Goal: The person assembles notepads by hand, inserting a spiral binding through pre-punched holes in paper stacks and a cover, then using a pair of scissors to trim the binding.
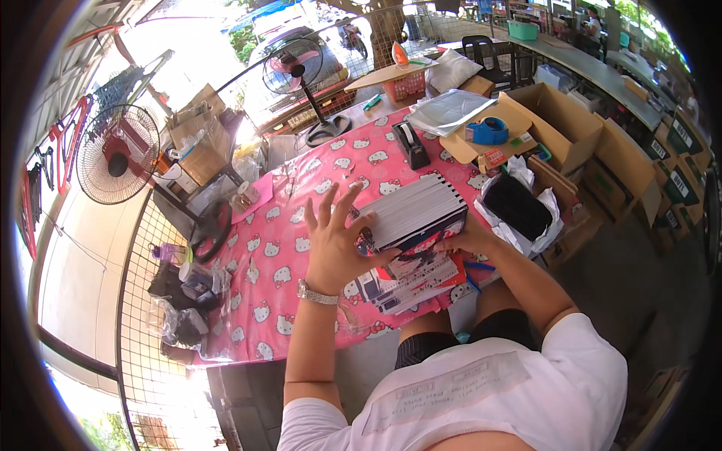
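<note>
A thick stack of thin booklets or cards (414, 209), white-edged with a dark blue printed side, rests on the pink patterned tablecloth in front of me. My left hand (336, 239), a silver watch at its wrist, is at the stack's left end. Its fingers are spread and raised, and the thumb reaches along the near side. At the near right corner my right hand (468, 236) grips the stack, its fingertips partly hidden. Loose printed sheets (414, 286) lie fanned out just below, close to my lap. A blue pen-like thing (479, 266) is beside them.
Beyond the stack stands a black tape dispenser (411, 145). Rightward are a blue tape roll (487, 131), black material in white wrapping (517, 205) and open cardboard boxes (553, 120). Two fans, one a black pedestal fan (118, 154), stand left and far. Plastic bags (188, 323) crowd the left edge.
</note>
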`<state>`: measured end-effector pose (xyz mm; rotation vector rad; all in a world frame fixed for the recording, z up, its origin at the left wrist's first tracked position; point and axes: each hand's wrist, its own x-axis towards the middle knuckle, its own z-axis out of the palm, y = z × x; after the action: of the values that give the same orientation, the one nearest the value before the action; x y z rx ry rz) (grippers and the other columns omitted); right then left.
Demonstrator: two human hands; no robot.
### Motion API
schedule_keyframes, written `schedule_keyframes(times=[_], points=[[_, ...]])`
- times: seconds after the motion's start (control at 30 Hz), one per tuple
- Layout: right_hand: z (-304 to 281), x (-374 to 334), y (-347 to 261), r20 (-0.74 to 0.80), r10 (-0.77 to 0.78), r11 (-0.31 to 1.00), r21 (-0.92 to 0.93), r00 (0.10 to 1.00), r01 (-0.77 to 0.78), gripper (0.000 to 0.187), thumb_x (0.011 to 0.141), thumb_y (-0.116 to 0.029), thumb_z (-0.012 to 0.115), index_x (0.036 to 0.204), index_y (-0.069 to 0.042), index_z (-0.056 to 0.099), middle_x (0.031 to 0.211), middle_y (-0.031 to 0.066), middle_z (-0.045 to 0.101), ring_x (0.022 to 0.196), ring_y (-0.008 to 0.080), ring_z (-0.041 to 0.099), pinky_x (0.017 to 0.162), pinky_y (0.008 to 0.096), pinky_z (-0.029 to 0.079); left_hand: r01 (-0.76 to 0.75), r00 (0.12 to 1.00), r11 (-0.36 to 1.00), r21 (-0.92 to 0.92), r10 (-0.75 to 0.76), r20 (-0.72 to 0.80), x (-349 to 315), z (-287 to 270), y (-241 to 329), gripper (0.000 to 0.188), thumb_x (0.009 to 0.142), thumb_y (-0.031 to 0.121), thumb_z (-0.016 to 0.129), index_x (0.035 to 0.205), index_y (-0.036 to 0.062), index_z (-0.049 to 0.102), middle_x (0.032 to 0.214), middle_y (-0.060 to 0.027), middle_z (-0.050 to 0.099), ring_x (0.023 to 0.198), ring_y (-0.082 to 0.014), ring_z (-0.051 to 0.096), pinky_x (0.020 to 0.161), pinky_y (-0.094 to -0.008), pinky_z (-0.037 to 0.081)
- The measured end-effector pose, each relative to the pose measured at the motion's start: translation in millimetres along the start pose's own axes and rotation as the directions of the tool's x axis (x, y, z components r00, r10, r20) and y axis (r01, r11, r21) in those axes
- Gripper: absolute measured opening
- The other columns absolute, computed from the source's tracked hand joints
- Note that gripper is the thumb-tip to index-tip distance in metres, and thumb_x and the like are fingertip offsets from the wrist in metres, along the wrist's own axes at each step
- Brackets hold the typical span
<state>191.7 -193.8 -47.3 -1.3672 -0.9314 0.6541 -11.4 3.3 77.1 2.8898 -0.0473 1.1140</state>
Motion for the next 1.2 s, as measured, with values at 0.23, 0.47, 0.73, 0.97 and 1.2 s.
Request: schedule_keyframes(times=[0.23,0.47,0.73,0.97,1.2], points=[[1.4,5.8,10.0,-0.047,-0.039,0.999,-0.009,0.998,0.039,0.092,0.06,-0.015,0.093,0.136,0.0,0.044,0.122,0.0098,0.061,0.114,0.0188,0.056,0.1,0.034,0.044,0.164,0.929,0.735,-0.658,-0.339,-0.147,-55.1,78.0,0.2,0.105,0.056,0.024,0.093,0.142,0.0066,0.035,0.144,-0.0232,0.038,0.136,-0.0374,0.035,0.111,-0.0489,0.033],[-24.1,7.2,47.0,0.103,-0.129,0.963,-0.223,0.986,0.149,0.092,0.056,-0.022,0.095,0.133,0.0,0.049,0.124,0.0098,0.061,0.114,0.0174,0.056,0.1,0.0338,0.045,0.458,0.886,0.544,-0.703,-0.341,0.314,-105.2,163.6,-13.9,0.117,0.063,0.021,0.092,0.146,-0.0053,0.014,0.136,-0.0234,0.041,0.127,-0.035,0.045,0.108,-0.037,0.036],[24.7,66.4,-79.5,0.336,-0.149,0.826,-0.474,0.93,0.304,0.096,0.06,-0.047,0.091,0.134,-0.004,0.047,0.117,0.0132,0.067,0.107,0.0232,0.064,0.094,0.0362,0.05,0.335,0.832,0.127,-0.933,-0.505,0.23,-90.3,79.3,-29.1,0.08,0.07,0.005,0.084,0.137,0.0015,0.041,0.126,-0.0088,0.057,0.113,-0.0221,0.058,0.096,-0.0355,0.049],[226.0,113.2,-62.8,0.429,0.22,0.909,-0.416,0.876,-0.025,0.082,0.064,-0.062,0.08,0.119,-0.003,0.064,0.108,0.016,0.068,0.102,0.0272,0.065,0.089,0.0362,0.049,0.449,0.542,-0.224,-0.865,-0.702,0.463,-245.2,-19.2,-147.1,0.047,0.089,0.026,0.066,0.128,0.0023,0.054,0.114,-0.0079,0.066,0.1,-0.0188,0.065,0.084,-0.0331,0.055],[395.5,108.4,84.0,0.495,0.605,0.742,-0.065,0.624,-0.668,0.066,0.071,-0.045,0.083,0.116,-0.001,0.063,0.103,0.0114,0.07,0.089,0.0266,0.069,0.081,0.045,0.055,0.68,-0.039,-0.508,-0.528,-0.744,0.667,-385.0,-54.0,-221.6,0.036,0.092,0.035,0.066,0.111,0.0047,0.066,0.098,-0.0085,0.072,0.081,-0.0189,0.07,0.073,-0.033,0.058]])
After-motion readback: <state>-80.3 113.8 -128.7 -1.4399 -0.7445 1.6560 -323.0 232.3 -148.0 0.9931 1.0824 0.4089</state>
